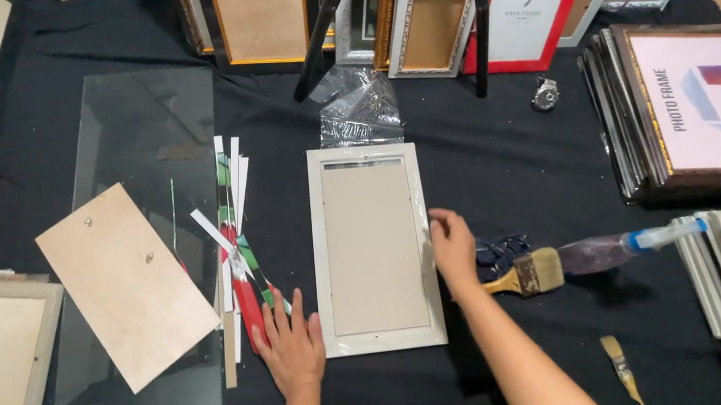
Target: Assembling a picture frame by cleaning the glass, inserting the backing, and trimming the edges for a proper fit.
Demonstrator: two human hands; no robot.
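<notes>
Both hands (367, 295) lie flat, flanking white frame (371, 246); right touches it.

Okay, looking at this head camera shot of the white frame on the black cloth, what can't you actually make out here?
- Head view: the white frame lies back up, so its front is hidden.
- The right hand covers part of the frame's right edge.
- The left hand rests by the cut strips; the strip ends under it are hidden.
- The flat brush overlaps a dark cloth; its shape is unclear.
- The small brush is cut off at the bottom edge.
</notes>
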